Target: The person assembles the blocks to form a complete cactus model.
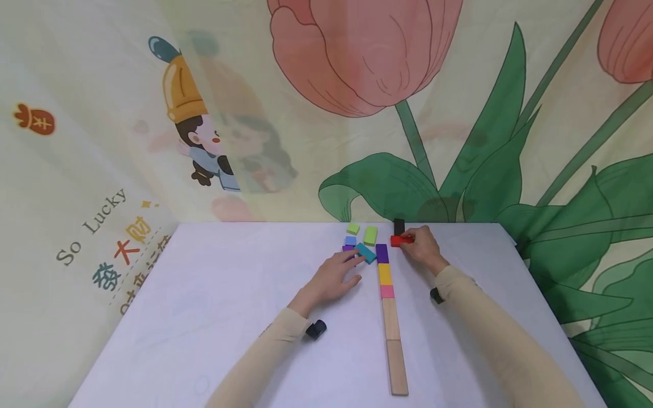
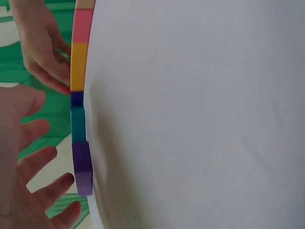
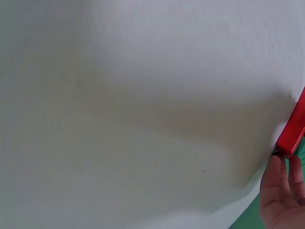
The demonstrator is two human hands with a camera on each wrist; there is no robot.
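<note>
In the head view, my right hand (image 1: 424, 247) pinches the end of a red block (image 1: 397, 241) at the table's far side. A black block (image 1: 399, 226) lies just behind the red one. My left hand (image 1: 330, 277) has its fingers spread, with fingertips beside or on a teal block (image 1: 365, 253); contact is unclear. Partly covered by those fingers is a purple block (image 1: 347, 247). Between the hands runs a line of blocks: dark purple (image 1: 382, 254), yellow (image 1: 385, 274), pink (image 1: 387, 291), and two plain wooden blocks (image 1: 391, 319). The right wrist view shows fingertips at the red block's end (image 3: 291, 136).
Behind the left hand lie a blue block (image 1: 350, 241) and two light green blocks (image 1: 370, 235). The white table (image 1: 229, 294) ends at a flowered curtain (image 1: 377, 56). A small black camera (image 1: 316, 330) is at the left wrist.
</note>
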